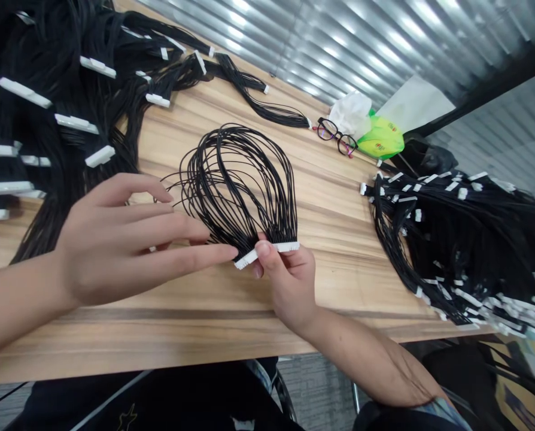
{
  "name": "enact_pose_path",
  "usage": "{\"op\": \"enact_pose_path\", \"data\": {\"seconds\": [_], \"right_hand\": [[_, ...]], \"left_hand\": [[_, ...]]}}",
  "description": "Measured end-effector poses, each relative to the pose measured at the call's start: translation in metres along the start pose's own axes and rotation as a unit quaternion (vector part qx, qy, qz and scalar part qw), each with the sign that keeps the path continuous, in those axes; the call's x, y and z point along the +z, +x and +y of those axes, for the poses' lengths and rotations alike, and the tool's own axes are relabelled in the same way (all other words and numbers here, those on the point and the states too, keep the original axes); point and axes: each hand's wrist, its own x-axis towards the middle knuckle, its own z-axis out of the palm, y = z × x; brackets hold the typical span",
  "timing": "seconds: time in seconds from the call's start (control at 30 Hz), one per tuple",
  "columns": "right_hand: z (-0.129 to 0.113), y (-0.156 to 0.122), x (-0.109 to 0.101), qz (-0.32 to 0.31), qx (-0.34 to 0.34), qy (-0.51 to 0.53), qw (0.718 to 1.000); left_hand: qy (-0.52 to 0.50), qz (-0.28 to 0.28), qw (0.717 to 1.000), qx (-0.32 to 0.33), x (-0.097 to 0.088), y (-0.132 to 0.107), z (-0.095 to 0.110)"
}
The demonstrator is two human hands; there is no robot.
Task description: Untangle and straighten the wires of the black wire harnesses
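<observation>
A loop of thin black wires (236,173) lies on the wooden table (339,239), both ends running into white connector strips (267,251) held side by side. My right hand (288,281) pinches those two connectors between thumb and fingers. My left hand (128,239) hovers just left of them with fingers stretched out flat, the fingertips touching the wires near the connectors and holding nothing.
A big heap of black wire harnesses with white connectors (61,102) covers the table's left and back. Another heap (465,239) lies at the right edge. Glasses (337,134), a white tissue (350,114) and a green packet (382,140) sit at the back.
</observation>
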Motion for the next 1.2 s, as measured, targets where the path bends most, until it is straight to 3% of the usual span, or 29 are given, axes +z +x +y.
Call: {"op": "enact_pose_path", "data": {"seconds": [0.07,0.1,0.23,0.4,0.53,0.77,0.93,1.0,1.2], "right_hand": [[0.001,0.000,0.000,-0.003,0.000,0.004,1.000],[0.001,0.000,0.000,-0.004,0.001,0.003,1.000],[0.002,0.000,-0.001,-0.003,0.005,-0.016,1.000],[0.005,0.002,-0.002,-0.010,-0.021,-0.064,0.998],[0.006,0.004,-0.003,-0.022,-0.034,-0.095,0.995],[0.002,0.008,-0.004,-0.025,-0.026,-0.067,0.997],[0.001,0.017,-0.008,0.023,-0.013,-0.044,0.999],[0.000,0.019,-0.009,0.031,-0.019,-0.042,0.998],[0.002,0.016,-0.009,0.026,-0.017,-0.037,0.999]], "left_hand": [[0.078,-0.005,0.988,0.133,0.000,0.001,-0.011],[0.102,-0.002,0.981,0.164,0.000,0.002,-0.016],[0.089,0.004,0.987,0.134,0.002,0.003,-0.019],[-0.004,-0.066,0.997,0.040,0.013,0.003,-0.007],[-0.030,-0.082,0.996,-0.003,0.019,0.006,-0.004],[0.061,-0.052,0.993,0.092,0.006,0.007,-0.004],[-0.088,-0.092,0.982,0.137,-0.001,-0.003,0.006],[-0.102,-0.099,0.983,0.113,0.001,-0.005,0.007],[-0.014,-0.027,0.995,-0.098,0.009,0.003,-0.005]]}}
